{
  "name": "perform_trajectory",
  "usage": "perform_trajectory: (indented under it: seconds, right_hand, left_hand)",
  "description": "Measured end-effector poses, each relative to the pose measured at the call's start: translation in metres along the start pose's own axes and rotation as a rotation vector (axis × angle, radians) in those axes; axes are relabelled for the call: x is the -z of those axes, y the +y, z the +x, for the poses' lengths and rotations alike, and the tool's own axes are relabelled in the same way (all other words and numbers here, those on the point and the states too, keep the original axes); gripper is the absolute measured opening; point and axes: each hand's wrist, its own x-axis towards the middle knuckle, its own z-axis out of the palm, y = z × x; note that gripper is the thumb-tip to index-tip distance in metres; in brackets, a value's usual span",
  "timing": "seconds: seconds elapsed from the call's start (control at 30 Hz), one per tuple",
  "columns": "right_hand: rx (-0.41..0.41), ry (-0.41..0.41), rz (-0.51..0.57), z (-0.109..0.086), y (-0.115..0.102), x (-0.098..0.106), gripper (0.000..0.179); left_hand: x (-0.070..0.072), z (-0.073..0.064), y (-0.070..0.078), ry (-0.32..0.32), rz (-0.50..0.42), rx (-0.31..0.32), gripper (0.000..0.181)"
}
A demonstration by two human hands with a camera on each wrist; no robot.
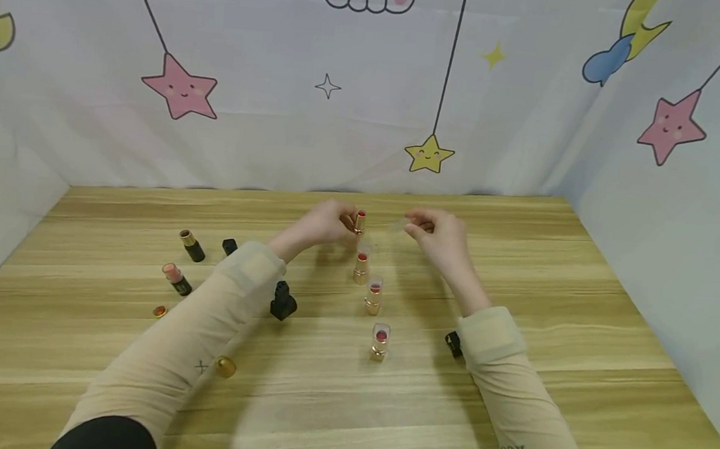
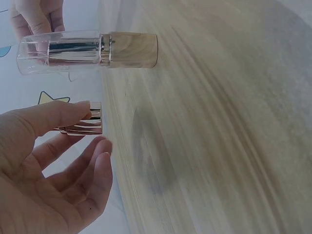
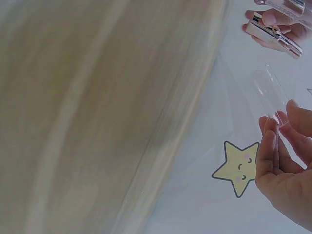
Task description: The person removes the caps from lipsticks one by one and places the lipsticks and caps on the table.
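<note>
My left hand (image 1: 327, 222) pinches an uncapped lipstick (image 1: 361, 221) with a gold base and a red bullet, near the back of the table. In the left wrist view its shiny gold tube (image 2: 83, 127) sits between thumb and fingers. To the right, my right hand (image 1: 443, 239) pinches a clear cap (image 3: 273, 95), apart from that lipstick. Toward me, a row of gold lipsticks under clear caps stands upright: a far one (image 1: 360, 270), a middle one (image 1: 374, 300) and a near one (image 1: 379, 344).
Left of the row lie a black-and-gold lipstick (image 1: 192, 246), a pink lipstick (image 1: 176, 278), black pieces (image 1: 283, 302) and a gold cap (image 1: 225, 367). A small black piece (image 1: 453, 344) is beside the right sleeve. A printed curtain (image 1: 278, 133) hangs behind the wooden table (image 1: 558, 282).
</note>
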Motion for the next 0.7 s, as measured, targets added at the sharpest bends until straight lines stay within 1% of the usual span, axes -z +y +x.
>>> perform_trajectory:
  seconds: [0.1, 0.3, 0.37, 0.4, 0.53, 0.63, 0.7]
  right_hand:
    - [0.036, -0.013, -0.061, 0.0002, -0.0009, -0.0021, 0.026]
    - [0.137, -0.027, -0.173, 0.0029, -0.0024, -0.0064, 0.025]
    - [0.154, -0.039, -0.207, 0.0037, -0.0033, -0.0071, 0.026]
    - [0.160, -0.046, -0.224, 0.0040, -0.0038, -0.0075, 0.027]
    - [0.163, -0.087, -0.260, 0.0049, -0.0073, -0.0080, 0.028]
    - [0.168, -0.122, -0.279, 0.0068, -0.0087, -0.0093, 0.028]
    - [0.172, -0.143, -0.292, 0.0082, -0.0090, -0.0106, 0.028]
  left_hand:
    - [-0.0011, 0.0004, 0.0000, -0.002, 0.008, 0.000, 0.014]
    - [-0.0029, 0.0027, -0.0019, -0.004, 0.043, -0.009, 0.016]
    - [-0.0036, 0.0040, -0.0026, -0.007, 0.060, -0.006, 0.018]
    - [-0.0040, 0.0045, -0.0029, -0.009, 0.070, -0.002, 0.021]
    - [-0.0059, 0.0076, -0.0046, -0.022, 0.082, 0.017, 0.047]
    - [-0.0075, 0.0091, -0.0052, -0.034, 0.086, 0.023, 0.057]
    - [-0.0088, 0.0096, -0.0051, -0.042, 0.097, 0.019, 0.055]
